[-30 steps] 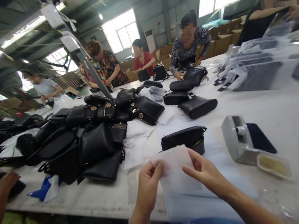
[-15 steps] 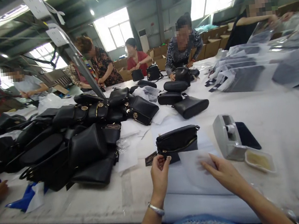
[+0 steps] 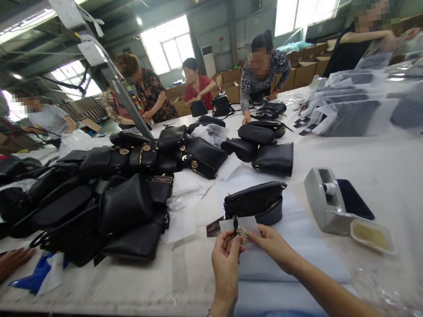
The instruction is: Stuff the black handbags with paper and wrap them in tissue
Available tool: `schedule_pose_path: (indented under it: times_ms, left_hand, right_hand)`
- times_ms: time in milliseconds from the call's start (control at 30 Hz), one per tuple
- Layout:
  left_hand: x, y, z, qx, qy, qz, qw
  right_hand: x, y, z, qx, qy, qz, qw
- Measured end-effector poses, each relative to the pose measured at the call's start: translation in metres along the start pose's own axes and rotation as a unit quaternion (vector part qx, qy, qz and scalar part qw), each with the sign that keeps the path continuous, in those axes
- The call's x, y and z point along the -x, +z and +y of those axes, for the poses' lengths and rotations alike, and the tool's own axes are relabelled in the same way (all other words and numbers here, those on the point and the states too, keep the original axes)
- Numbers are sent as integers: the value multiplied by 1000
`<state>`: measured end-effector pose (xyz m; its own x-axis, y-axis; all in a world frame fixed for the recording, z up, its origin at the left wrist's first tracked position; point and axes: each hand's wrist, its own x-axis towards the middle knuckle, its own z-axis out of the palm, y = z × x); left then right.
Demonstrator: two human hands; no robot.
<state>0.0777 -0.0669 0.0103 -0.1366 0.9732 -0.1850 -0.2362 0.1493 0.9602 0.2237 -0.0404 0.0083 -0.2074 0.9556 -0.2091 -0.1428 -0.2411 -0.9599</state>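
Observation:
A small black bag (image 3: 254,202) lies on white foam sheets (image 3: 295,261) at the table's near edge. A round gold charm (image 3: 242,235) hangs from its front on a short pull. My left hand (image 3: 226,266) pinches that charm from the left. My right hand (image 3: 273,245) pinches a small white sheet (image 3: 242,224) against the charm from the right. A black hang tag (image 3: 214,227) lies just left of the bag.
A big heap of black bags (image 3: 116,189) fills the table's left. More bags (image 3: 267,147) lie behind. A grey tape dispenser (image 3: 325,201), a dark phone (image 3: 353,199) and a small tray (image 3: 371,236) sit right. Wrapped bags (image 3: 347,112) are stacked far right. Several people work opposite; another person's hand (image 3: 2,266) rests at left.
I held a white sheet up in both hands, then laid it down by the bag. Now both hands have come together on the bag's gold charm with a small white sheet.

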Motion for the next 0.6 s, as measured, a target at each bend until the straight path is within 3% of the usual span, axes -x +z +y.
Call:
schedule_pose_path:
  times_ms: [133,267,433,500,600]
  left_hand:
    - [-3,1,-5,2,26,10,1000]
    - [-3,-4,-6,-82,72,9,994]
    - [-15,-23,-1,-199,152,96,963]
    - [-23,-28,2,-168,120,87,975]
    - [-31,-30,2,-49,-9,-28,998]
  right_hand:
    - [-6,15,3,-94,10,-14,995]
    - [-10,19,9,-104,2,27,994]
    - [-11,21,8,-137,35,40,989]
    - [-10,21,3,-140,54,30,988]
    - [-8,20,4,-109,51,25,992]
